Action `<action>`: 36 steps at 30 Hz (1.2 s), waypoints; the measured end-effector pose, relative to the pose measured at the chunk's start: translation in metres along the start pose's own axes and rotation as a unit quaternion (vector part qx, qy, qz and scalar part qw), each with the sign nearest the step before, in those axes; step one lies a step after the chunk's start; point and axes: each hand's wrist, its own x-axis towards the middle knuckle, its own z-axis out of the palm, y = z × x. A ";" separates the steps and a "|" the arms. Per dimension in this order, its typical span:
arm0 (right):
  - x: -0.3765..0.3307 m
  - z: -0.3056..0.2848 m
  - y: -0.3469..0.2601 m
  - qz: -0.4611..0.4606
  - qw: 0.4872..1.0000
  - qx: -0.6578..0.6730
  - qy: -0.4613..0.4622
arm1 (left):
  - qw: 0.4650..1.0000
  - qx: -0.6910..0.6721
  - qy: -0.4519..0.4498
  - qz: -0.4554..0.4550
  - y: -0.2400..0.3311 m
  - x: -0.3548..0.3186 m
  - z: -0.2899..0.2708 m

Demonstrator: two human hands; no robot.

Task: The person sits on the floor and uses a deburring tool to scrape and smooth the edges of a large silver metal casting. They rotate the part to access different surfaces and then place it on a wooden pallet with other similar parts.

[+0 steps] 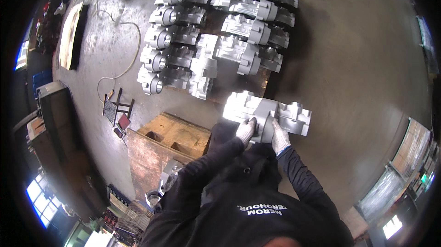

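In the head view, the person is looking down over a dark jacket at both gloved hands, which are gripping a grey metal casting (266, 111) out in front of the body. The left hand (245, 130) is closing around the casting's near edge on its left side, fingers curled against the metal. The right hand (279, 137) is doing the same just beside it, fingers wrapping up over the near edge toward the middle of the part. The casting is lying roughly level, long side running left to right, hanging above the grey concrete floor (358, 54) and just short of a stack of similar castings (220, 26). That stack is sitting farther ahead, the parts lined up in rows with round openings facing left. A wooden crate (165, 139) is standing near the person's left arm, below the stack. A pale hose (126, 49) is looping over the floor to the left, and a small metal stool (117, 107) is resting nearby.
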 end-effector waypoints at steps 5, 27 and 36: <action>0.115 -0.048 0.015 -0.058 0.993 -0.097 0.040 | 0.999 0.023 0.017 -0.039 -0.048 0.089 0.016; 0.282 0.085 0.046 0.009 0.998 0.062 -0.013 | 0.980 0.057 0.145 0.123 -0.059 0.290 -0.084; 0.277 0.091 0.051 -0.018 0.999 0.050 0.005 | 0.959 0.174 0.179 0.134 -0.067 0.290 -0.087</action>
